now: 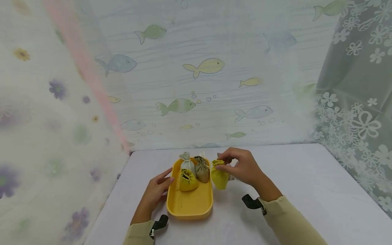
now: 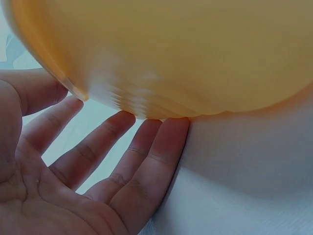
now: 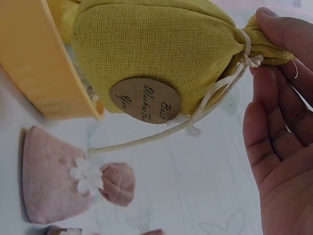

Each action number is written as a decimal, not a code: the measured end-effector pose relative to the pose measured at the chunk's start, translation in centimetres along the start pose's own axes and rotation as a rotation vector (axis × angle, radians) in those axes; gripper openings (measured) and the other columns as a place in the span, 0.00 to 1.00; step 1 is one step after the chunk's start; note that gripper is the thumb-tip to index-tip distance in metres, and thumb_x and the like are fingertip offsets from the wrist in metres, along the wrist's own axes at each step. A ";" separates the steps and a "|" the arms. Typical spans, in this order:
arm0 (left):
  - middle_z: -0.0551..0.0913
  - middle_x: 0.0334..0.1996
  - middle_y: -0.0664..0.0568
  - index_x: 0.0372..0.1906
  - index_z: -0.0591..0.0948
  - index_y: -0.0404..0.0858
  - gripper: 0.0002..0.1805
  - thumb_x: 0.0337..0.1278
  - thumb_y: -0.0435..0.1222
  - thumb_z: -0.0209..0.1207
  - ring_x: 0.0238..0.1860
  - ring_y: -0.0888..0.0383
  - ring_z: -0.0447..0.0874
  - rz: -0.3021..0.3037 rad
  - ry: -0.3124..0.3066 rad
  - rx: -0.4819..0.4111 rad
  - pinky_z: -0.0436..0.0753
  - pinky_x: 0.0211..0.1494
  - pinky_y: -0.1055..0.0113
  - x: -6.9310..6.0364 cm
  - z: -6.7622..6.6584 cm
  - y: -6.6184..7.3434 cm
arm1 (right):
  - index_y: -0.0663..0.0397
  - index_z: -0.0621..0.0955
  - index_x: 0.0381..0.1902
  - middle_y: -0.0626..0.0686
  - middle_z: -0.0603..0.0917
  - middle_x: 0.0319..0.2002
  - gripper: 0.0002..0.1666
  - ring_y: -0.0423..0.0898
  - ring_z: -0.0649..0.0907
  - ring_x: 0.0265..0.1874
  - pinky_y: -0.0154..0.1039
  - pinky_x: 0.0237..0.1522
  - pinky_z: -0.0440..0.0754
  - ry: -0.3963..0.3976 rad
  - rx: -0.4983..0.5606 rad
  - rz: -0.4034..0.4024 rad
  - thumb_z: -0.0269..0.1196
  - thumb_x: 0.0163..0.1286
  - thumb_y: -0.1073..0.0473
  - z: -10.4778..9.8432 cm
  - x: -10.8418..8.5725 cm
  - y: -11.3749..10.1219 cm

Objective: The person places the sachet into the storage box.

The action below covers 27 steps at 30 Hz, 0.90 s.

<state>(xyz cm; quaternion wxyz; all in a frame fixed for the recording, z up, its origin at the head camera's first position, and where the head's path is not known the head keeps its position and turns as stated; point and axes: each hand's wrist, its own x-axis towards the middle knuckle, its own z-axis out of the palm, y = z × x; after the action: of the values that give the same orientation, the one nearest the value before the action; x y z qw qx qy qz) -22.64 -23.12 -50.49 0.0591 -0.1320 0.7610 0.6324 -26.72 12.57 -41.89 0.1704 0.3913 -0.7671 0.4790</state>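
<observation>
My right hand point(image 1: 245, 166) pinches the gathered neck of a yellow cloth bag point(image 1: 219, 178) just right of a yellow tray point(image 1: 190, 206). The right wrist view shows the bag point(image 3: 151, 41) with a round brown label point(image 3: 145, 100) and a pale cord, its neck between thumb and fingers of the hand point(image 3: 288, 127). In the tray are a whitish bag point(image 1: 187, 166), an olive-brown bag point(image 1: 202, 171) and another yellow bag point(image 1: 187, 183). My left hand point(image 1: 154, 190) touches the tray's left side; in the left wrist view its extended fingertips rest against the tray wall point(image 2: 171, 54).
A pink bag point(image 3: 56, 176) with a white flower stands on the table beside the tray in the right wrist view, with parts of other items at the lower edge. A fish-patterned curtain point(image 1: 208, 102) hangs behind the white table point(image 1: 294, 177).
</observation>
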 end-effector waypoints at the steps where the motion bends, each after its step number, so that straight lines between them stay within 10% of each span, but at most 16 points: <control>1: 0.76 0.70 0.43 0.73 0.73 0.66 0.32 0.65 0.53 0.67 0.54 0.51 0.88 0.000 0.000 0.001 0.91 0.50 0.54 0.0 0.0 0.0 | 0.41 0.88 0.42 0.39 0.88 0.38 0.13 0.39 0.83 0.35 0.41 0.37 0.89 0.000 0.006 0.003 0.78 0.61 0.51 0.1 0.1 -0.1; 27: 0.75 0.72 0.42 0.76 0.71 0.63 0.33 0.67 0.51 0.65 0.56 0.50 0.87 0.007 -0.016 0.013 0.90 0.51 0.52 -0.3 0.1 0.1 | 0.39 0.88 0.42 0.38 0.87 0.38 0.13 0.39 0.84 0.35 0.42 0.38 0.90 -0.023 0.031 0.055 0.76 0.62 0.46 3.8 1.5 -0.9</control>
<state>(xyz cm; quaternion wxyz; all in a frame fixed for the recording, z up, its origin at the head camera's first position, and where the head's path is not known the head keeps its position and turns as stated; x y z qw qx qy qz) -22.43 -22.99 -50.36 0.0637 -0.1240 0.7652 0.6286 -26.55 8.37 -42.21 0.1424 0.3782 -0.7720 0.4906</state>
